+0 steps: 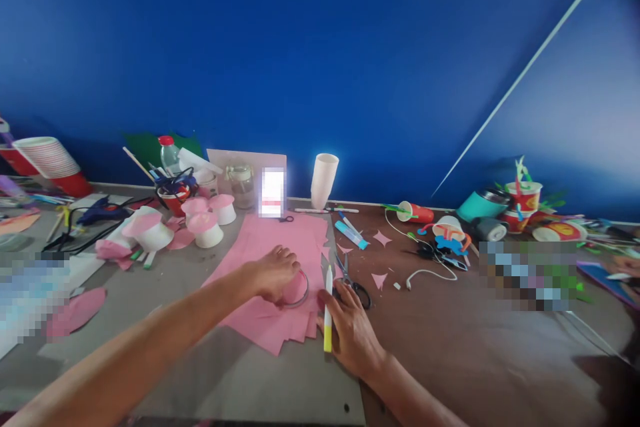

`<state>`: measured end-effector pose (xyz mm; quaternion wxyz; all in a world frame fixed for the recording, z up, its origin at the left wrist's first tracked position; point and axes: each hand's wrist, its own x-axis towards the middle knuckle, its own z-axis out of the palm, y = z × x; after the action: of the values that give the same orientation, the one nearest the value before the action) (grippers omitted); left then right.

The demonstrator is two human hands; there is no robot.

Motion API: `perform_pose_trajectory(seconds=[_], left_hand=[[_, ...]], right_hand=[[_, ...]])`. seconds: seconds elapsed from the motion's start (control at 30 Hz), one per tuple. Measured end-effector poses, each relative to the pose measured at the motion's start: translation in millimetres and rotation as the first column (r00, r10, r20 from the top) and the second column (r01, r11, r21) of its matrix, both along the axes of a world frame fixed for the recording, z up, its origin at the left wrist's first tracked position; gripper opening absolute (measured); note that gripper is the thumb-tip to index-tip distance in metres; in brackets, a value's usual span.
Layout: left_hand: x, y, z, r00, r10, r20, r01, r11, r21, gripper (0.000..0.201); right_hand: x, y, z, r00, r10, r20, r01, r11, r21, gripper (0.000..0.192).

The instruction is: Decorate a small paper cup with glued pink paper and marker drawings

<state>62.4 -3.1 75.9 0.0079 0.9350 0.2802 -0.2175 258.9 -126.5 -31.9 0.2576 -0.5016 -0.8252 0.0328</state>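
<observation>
The right hand (353,327) lies nearest, close to the front edge of the bench (480,347), fingers loosely curled around a white-and-yellow marker (328,307) that stands almost upright in the view, its tip pointing away. The hand's fingertips rest at the right edge of a stack of pink paper sheets (280,267) spread over the middle of the bench. The left hand (274,272) reaches in from the front left corner and presses down, fingers bent, on a round object with a thin ring-like rim (300,290) lying on the pink sheets; what exactly it is cannot be told. Scissors (353,280) lie just beside the marker, right of the paper. Toward the back edge stand a white paper cup stack (324,180), pink-topped white cups (207,220), and a glue gun (97,211) at the left. A white cable (425,267) curls to the right of the scissors.
</observation>
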Motion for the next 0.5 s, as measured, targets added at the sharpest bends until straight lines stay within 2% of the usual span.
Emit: perform_pose_trajectory(seconds=[0.13, 0.37, 0.5], left_hand=[[0.5, -1.2, 0.6, 1.000, -0.008, 0.000, 0.008, 1.000, 0.009, 0.065], [2.2, -1.9, -6.4, 1.000, -0.026, 0.008, 0.025, 0.999, 0.022, 0.067], [1.1, -2.6, -6.8, 0.999, -0.033, 0.028, 0.032, 0.999, 0.027, 0.061]], right_hand=[[0.6, -1.3, 2.4, 1.000, -0.009, 0.004, 0.009, 0.999, -0.035, 0.067], [1.4, 1.1, 2.5, 1.000, 0.021, -0.008, -0.021, 1.000, -0.005, 0.064], [2.2, 1.1, 1.7, 1.000, 0.026, -0.013, -0.026, 1.000, -0.003, 0.066]])
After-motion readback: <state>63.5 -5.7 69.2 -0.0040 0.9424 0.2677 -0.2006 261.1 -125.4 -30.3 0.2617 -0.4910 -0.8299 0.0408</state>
